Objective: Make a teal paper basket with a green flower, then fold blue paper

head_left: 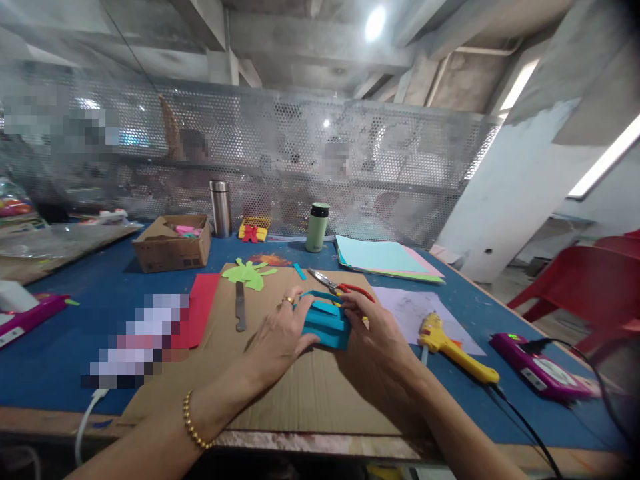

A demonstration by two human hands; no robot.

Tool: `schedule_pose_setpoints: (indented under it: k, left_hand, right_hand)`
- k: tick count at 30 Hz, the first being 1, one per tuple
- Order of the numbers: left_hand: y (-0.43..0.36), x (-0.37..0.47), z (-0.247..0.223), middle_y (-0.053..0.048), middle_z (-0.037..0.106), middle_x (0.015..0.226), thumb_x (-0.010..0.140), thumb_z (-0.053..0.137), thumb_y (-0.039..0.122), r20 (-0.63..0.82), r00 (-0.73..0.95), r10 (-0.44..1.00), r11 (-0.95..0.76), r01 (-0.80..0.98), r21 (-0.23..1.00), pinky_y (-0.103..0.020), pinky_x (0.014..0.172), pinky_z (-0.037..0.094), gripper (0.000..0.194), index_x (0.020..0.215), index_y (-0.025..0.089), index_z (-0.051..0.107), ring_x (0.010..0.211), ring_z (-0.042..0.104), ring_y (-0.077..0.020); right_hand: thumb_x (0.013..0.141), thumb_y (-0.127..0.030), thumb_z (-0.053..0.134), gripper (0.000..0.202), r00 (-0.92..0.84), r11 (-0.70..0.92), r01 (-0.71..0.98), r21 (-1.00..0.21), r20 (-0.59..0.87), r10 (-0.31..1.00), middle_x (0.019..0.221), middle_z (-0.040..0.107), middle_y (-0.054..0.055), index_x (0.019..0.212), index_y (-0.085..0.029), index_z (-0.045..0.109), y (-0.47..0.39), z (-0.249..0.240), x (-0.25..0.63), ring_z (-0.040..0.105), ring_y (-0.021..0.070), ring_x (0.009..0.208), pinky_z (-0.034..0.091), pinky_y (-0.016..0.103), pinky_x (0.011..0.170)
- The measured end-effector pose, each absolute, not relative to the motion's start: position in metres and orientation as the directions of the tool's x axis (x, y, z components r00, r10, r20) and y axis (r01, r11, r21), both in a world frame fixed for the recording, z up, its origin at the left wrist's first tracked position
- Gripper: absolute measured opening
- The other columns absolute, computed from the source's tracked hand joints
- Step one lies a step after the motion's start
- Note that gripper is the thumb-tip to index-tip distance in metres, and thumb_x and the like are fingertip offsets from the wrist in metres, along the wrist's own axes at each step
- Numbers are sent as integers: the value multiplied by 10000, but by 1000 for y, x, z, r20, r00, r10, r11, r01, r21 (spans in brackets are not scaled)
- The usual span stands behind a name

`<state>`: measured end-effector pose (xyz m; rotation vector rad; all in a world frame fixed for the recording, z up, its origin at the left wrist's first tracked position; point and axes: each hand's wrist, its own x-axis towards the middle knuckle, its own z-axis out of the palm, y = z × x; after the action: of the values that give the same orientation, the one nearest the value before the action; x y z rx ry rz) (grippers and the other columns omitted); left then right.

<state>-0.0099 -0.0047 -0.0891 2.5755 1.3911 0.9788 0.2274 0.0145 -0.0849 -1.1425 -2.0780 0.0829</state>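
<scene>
Between my two hands is a blue folded paper piece (325, 325), shaped like a small open box, over the cardboard sheet (295, 400). My left hand (283, 327) grips its left side, with the thumb low and the fingers along the top. On its right side, the fingers of my right hand (373, 327) are closed at the upper corner. Just behind it lie scissors (325, 280) with red handles, partly covered by my right hand. A metal blade (241, 310) and green cut paper leaves (247, 273) rest to the left.
A yellow glue gun (457, 347) with a cord lies right, by a purple power strip (543, 370). Behind stand a carton (173, 243), a steel flask (220, 208) and a green bottle (317, 228). Stacked paper (385, 257) is back right; red paper (203, 310) is left.
</scene>
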Motion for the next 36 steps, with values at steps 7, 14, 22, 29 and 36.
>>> schedule_pose_setpoints:
  k: [7, 14, 22, 29, 36]
  left_hand:
    - [-7, -8, -92, -167, 387, 1527, 837, 786, 236, 516, 433, 739, -616, 744, 258, -536, 919, 588, 590, 1323, 267, 452, 1205, 639, -364]
    - [-12, -9, -82, -141, 385, 1521, 876, 707, 139, 506, 485, 713, -652, 724, 226, -523, 928, 588, 391, 1211, 256, 542, 1188, 639, -338]
    - [-10, -9, -86, -129, 397, 1522, 877, 683, 111, 508, 497, 704, -671, 700, 245, -515, 942, 584, 309, 1135, 244, 577, 1167, 646, -310]
    - [-9, -10, -88, -133, 376, 1531, 875, 685, 109, 492, 498, 714, -664, 705, 249, -547, 950, 582, 306, 1124, 239, 563, 1210, 625, -345]
    - [-9, -9, -90, -162, 367, 1527, 877, 683, 107, 492, 490, 720, -656, 713, 249, -564, 943, 579, 324, 1143, 228, 541, 1204, 631, -357]
  right_hand:
    - [1012, -241, 470, 240, -357, 641, 687, -341, 610, 707, 990, 754, 73, 1099, -210, 692, 11, -81, 226, 697, 192, 839, 561, 314, 749]
    - [970, -235, 536, 202, -278, 568, 732, -376, 596, 753, 928, 753, 48, 1043, -216, 723, 16, -84, 226, 674, 189, 782, 542, 320, 730]
    - [985, -271, 542, 210, -266, 570, 719, -399, 599, 755, 847, 737, 38, 931, -217, 738, 12, -75, 220, 638, 170, 712, 497, 291, 654]
    - [955, -248, 588, 145, -284, 581, 717, -384, 600, 748, 829, 733, 33, 950, -220, 730, 15, -82, 222, 641, 171, 701, 495, 294, 650]
    - [939, -212, 594, 128, -317, 605, 721, -337, 617, 721, 861, 744, 42, 904, -223, 717, 15, -83, 224, 660, 187, 758, 507, 304, 666]
